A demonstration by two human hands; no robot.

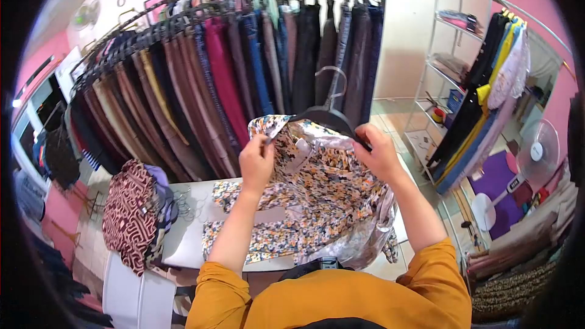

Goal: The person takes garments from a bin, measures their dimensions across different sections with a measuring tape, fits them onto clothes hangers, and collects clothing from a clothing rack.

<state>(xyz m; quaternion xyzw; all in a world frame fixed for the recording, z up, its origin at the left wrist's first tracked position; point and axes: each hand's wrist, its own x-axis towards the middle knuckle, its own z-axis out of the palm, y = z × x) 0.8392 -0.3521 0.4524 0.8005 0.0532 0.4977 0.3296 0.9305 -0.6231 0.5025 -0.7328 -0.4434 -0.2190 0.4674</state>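
Observation:
A floral shirt [329,189] in orange, white and dark tones is spread over the white table, its collar end lifted toward the rack. A black clothes hanger [326,116] with a metal hook lies across the shirt's neck opening. My left hand [257,161] pinches the shirt at its left shoulder, where the hanger's end is mostly hidden. At the other shoulder, my right hand [376,152] is closed around the hanger's right end, with shirt fabric close beneath. The lower part of the shirt rests on the table near my body.
Behind the white table [183,240] stands a long rack of hanging trousers [183,85]. A pile of patterned clothes [129,213] and wire hangers [186,204] lie at the left, by a white chair [135,295]. At right are a metal shelf [448,67] and a fan [536,149].

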